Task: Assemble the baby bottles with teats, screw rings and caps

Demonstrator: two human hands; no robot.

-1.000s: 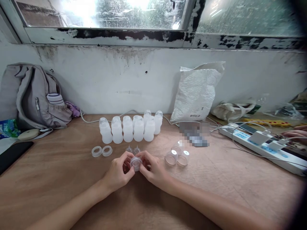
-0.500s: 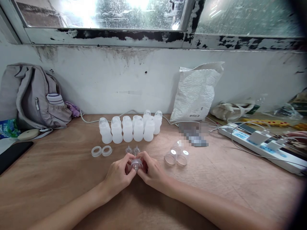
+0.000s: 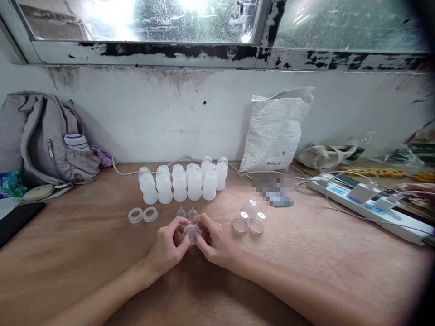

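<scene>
Both my hands close around a translucent bottle collar ring with a clear silicone nipple in it, low over the table. My left hand pinches its left side, and my right hand grips the right. Both thumbs press at the near face, while fingertips curl over the far rim. Just behind the fingers stand two clear nipples. Two loose white collar rings lie to the left. Three clear caps rest on the right. Several white baby bottles stand in a group farther back.
A grey backpack leans at the left wall, near a black phone-like slab. A white padded bag stands at the back. On the right lies a power strip with plugs and cables; another person's hand shows at the edge.
The collar ring has tilted, its round face now turned more toward me, with my thumbs pressed further onto it. Both hands keep their hold. The whole view has shifted slightly.
</scene>
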